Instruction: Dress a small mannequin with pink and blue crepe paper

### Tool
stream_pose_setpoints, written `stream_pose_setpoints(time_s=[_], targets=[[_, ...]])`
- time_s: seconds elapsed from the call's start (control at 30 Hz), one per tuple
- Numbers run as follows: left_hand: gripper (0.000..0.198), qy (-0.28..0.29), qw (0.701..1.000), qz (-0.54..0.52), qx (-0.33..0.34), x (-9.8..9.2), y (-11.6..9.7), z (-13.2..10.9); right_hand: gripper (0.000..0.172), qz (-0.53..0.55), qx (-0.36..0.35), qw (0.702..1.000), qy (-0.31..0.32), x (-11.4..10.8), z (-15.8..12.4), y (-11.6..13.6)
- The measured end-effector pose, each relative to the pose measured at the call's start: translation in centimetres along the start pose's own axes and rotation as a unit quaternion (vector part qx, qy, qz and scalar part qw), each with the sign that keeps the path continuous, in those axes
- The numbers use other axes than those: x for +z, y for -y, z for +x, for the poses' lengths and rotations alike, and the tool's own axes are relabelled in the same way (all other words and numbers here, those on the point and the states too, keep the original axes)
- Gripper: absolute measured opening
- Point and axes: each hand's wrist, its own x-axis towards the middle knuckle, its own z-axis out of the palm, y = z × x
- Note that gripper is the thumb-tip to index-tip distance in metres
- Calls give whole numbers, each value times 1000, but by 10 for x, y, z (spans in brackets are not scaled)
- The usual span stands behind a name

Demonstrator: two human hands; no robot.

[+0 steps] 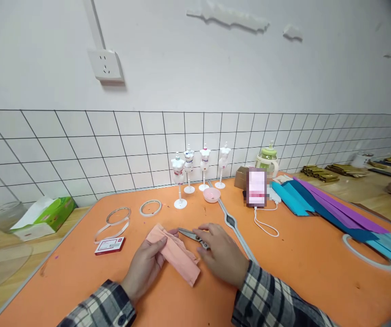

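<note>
A folded strip of peach fabric (pixel 178 260) is pinched in my left hand (pixel 146 265), thumb on top, its lower right end hanging free above the orange tabletop. My right hand (pixel 223 253) is closed round a pair of metal scissors (pixel 191 235), whose blades point left towards the fabric's upper edge. The blades look closed together and apart from the cloth. Part of the scissor handles is hidden by my fingers.
Several small dress-form stands (pixel 178 175) and a pink bowl (pixel 212 195) stand behind my hands. Left are tape rings (pixel 150 208) and a red-and-white box (pixel 110 245). Right are a phone (pixel 256 187), a white cable (pixel 266 232), a bottle (pixel 268 160) and blue and purple sheets (pixel 338 204).
</note>
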Motion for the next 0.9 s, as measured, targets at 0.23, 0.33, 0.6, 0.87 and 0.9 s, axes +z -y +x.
stream_pose_setpoints(time_s=[0.23, 0.33, 0.6, 0.87, 0.9], targets=[[45, 68, 952, 263, 141, -5, -3, -9, 40, 74, -22, 997, -26, -12, 0, -3], [45, 53, 790, 556, 252, -21, -17, 3, 33, -78, 161, 974, -137, -61, -2, -72], [54, -74, 597, 790, 120, -36, -14, 17, 44, -138, 500, 842, -147, -123, -62, -238], [31, -62, 761, 633, 124, -43, -11, 27, 60, -69, 187, 916, -347, -86, -6, -125], [30, -58, 808, 570, 139, -41, -11, 27, 59, 28, 138, 944, -298, -71, 6, -98]])
